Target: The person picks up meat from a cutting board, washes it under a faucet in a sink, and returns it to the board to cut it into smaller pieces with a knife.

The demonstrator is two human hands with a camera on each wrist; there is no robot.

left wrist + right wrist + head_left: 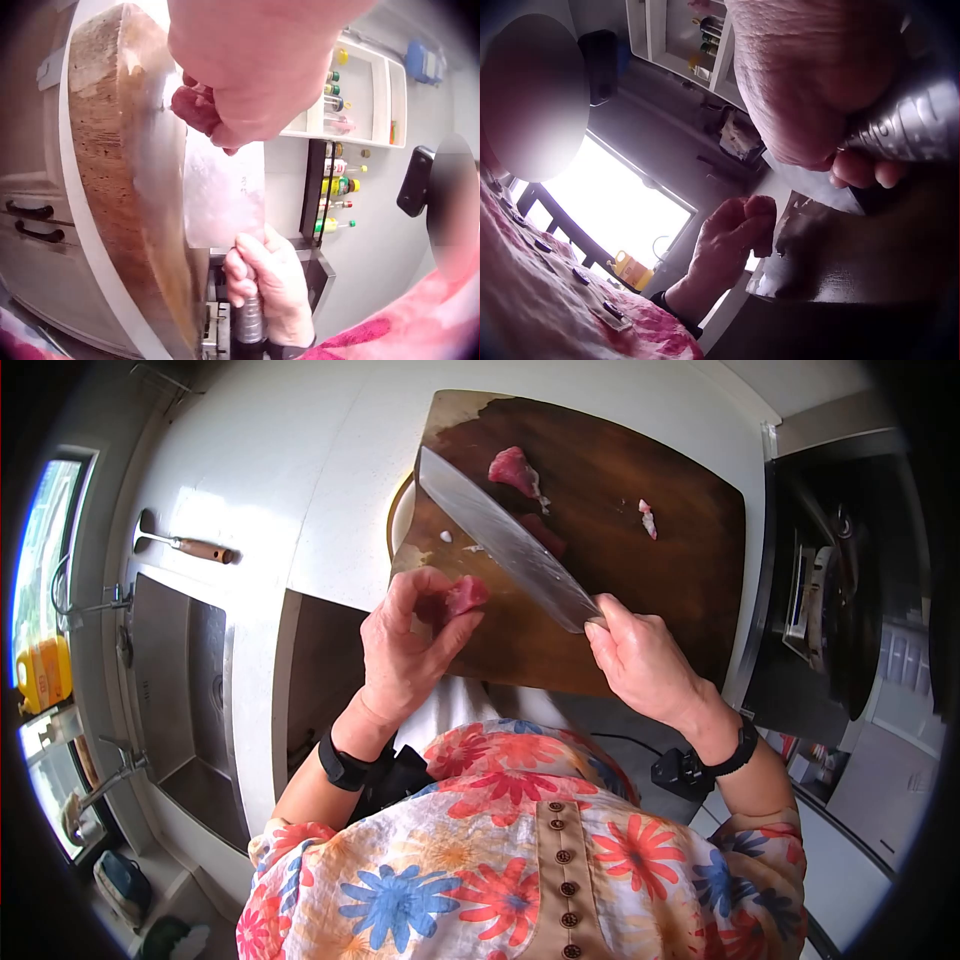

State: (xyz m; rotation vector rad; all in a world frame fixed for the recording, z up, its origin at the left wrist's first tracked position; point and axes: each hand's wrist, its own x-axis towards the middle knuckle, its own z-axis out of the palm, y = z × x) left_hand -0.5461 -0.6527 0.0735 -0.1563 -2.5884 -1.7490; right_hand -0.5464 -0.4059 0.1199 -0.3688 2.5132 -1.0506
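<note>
My left hand (405, 645) pinches a piece of raw red meat (466, 595) between thumb and fingers, over the near left edge of the wooden cutting board (640, 610). In the left wrist view the meat (196, 111) shows below the knuckles. My right hand (645, 660) grips a cleaver (505, 540) by its ridged metal handle (907, 127). Its wide blade slants over the board, the far corner toward the back left. Beyond the blade lies a chunk of meat (513, 470), and another dark red piece (543, 534) is partly hidden by it.
A small fatty scrap (648, 520) lies on the board's right side, and white bits (446, 536) sit near its left edge. A wooden-handled utensil (190, 546) rests on the white counter (300, 480). The sink (185, 690) is at left, a stove (825, 580) at right.
</note>
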